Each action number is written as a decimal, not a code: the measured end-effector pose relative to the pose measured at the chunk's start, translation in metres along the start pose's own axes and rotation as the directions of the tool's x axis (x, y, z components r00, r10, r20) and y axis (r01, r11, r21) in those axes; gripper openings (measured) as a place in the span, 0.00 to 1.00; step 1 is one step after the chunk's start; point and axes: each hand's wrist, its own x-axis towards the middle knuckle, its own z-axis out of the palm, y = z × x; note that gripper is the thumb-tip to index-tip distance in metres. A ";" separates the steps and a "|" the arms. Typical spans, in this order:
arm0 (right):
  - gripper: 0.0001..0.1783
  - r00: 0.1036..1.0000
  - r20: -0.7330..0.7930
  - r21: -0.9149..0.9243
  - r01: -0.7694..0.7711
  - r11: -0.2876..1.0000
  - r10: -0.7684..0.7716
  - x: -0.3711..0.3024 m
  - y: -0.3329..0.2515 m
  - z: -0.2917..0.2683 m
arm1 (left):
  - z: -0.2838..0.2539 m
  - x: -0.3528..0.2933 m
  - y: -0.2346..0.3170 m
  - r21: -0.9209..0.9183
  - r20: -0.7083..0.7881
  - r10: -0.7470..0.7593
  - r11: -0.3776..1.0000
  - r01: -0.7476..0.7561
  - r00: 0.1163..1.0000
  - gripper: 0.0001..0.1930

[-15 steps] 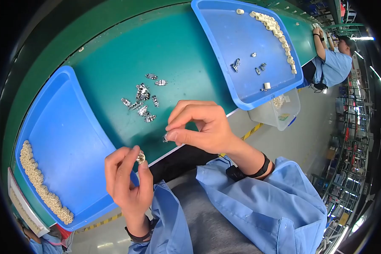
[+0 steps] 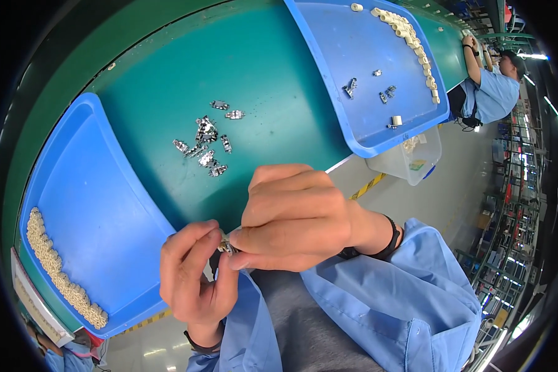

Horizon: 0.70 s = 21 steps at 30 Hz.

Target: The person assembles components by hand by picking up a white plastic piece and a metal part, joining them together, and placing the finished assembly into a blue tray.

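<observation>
Close to my body, my left hand pinches a small cream cylindrical socket between thumb and fingers. My right hand meets it from the right, its thumb and fingertips closed on a small shiny metal part at the socket's opening. Fingers cover most of both pieces, so how far one sits inside the other cannot be made out. Beyond my hands, several loose metal parts of the same shiny kind lie in a heap on the green tabletop.
At left, a blue tray has rows of cream pieces along its near-left side. A second blue tray at right holds cream cylinders and a few metal parts. A clear bin stands below; a co-worker sits farther right.
My right hand has moved left and nearer to me, bringing the metal part against the cream socket. My left hand has shifted slightly down and right, still gripping the socket.
</observation>
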 end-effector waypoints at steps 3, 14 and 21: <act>0.13 0.998 0.019 -0.036 0.053 0.998 -0.052 -0.002 0.003 0.000 | 0.000 0.000 0.001 0.011 0.005 -0.001 1.000 0.001 1.000 0.16; 0.12 0.991 0.106 -0.093 0.090 0.992 -0.080 0.002 -0.002 -0.008 | 0.001 0.004 0.009 0.027 0.037 -0.007 1.000 0.006 0.999 0.15; 0.12 0.984 0.149 -0.210 0.133 0.969 -0.103 0.000 -0.006 -0.006 | -0.001 0.003 0.011 0.035 0.037 -0.032 0.999 0.031 0.999 0.16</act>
